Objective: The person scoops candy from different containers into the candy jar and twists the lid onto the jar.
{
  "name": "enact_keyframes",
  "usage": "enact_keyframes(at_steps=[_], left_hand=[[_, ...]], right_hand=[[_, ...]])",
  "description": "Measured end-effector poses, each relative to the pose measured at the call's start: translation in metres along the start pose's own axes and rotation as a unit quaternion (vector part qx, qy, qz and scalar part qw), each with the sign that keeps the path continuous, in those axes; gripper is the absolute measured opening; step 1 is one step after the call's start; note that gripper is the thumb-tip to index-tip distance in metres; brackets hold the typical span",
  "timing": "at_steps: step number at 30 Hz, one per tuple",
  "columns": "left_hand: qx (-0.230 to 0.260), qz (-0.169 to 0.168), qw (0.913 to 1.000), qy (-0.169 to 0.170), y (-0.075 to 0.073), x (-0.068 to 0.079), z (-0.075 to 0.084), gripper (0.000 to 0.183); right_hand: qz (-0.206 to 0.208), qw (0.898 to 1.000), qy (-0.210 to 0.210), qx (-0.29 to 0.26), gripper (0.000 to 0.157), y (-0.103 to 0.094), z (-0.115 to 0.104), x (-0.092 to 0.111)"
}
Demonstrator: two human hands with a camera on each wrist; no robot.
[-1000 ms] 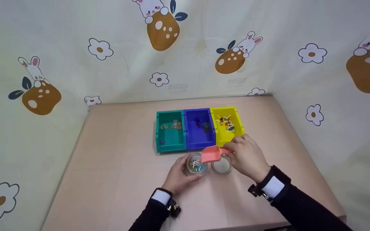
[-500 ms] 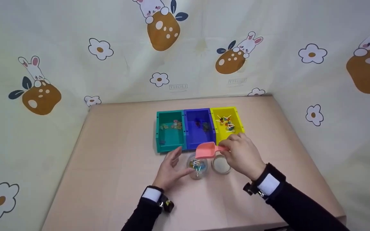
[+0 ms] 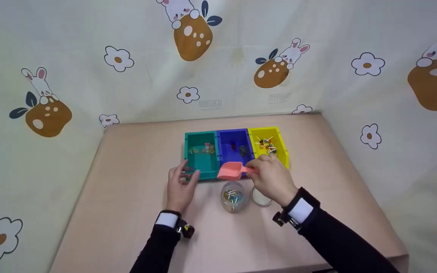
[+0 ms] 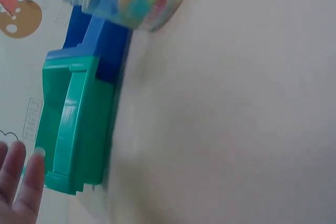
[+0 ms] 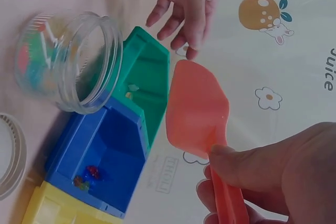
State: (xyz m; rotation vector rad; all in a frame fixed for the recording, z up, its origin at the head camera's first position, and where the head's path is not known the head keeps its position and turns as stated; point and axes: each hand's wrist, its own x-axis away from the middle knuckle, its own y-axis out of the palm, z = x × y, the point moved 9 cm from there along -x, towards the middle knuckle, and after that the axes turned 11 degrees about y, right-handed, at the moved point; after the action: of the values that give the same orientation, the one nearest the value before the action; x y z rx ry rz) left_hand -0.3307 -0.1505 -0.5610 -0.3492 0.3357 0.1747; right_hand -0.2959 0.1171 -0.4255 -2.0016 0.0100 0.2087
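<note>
The jar (image 3: 233, 207) holds mixed pieces (image 3: 233, 195); small bits (image 3: 208, 148) lie in the green bin (image 3: 203, 163) and blue bin (image 3: 226, 153), sticks (image 3: 266, 141) in the yellow bin (image 3: 282, 144). The right hand (image 3: 274, 175), partly hiding the lid (image 3: 259, 197), pinches the raised scoop (image 3: 231, 170); the left hand (image 3: 179, 189) is spread.

Dark long sleeves (image 3: 343, 237) plus chunky wrist straps (image 3: 313, 195), pretty neat getup
Sleeves look plain black, one at 7 o'clock in the head view, the other between 4 and 5. Straps are black too, each with a whitish patch (image 3: 301, 211). A small dark camera block (image 3: 187, 230) sits at 4 o'clock from the left patch, another between 8 and 9 from the right one. Left hand (image 3: 180, 189) and right hand (image 3: 271, 178) are bare.
</note>
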Motion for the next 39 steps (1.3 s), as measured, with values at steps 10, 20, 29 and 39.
enact_keyframes(at_steps=[10, 20, 29, 39], left_hand=[[-0.091, 0.019, 0.9921, -0.084, -0.012, -0.027, -0.027, 0.059], [-0.108, -0.003, 0.9924, -0.059, -0.005, -0.039, -0.026, 0.048], [-0.107, 0.01, 0.994, -0.018, -0.003, -0.045, -0.041, 0.042], [-0.127, 0.031, 0.9905, 0.043, 0.008, -0.064, -0.087, 0.038]], right_hand=[[-0.04, 0.999, 0.032, -0.018, 0.027, 0.04, -0.025, -0.023], [-0.034, 0.998, 0.008, 0.049, 0.019, 0.089, -0.053, -0.047], [-0.049, 0.996, 0.058, 0.052, 0.016, 0.111, -0.065, -0.062], [-0.019, 0.975, 0.084, 0.206, 0.024, 0.137, -0.102, -0.085]])
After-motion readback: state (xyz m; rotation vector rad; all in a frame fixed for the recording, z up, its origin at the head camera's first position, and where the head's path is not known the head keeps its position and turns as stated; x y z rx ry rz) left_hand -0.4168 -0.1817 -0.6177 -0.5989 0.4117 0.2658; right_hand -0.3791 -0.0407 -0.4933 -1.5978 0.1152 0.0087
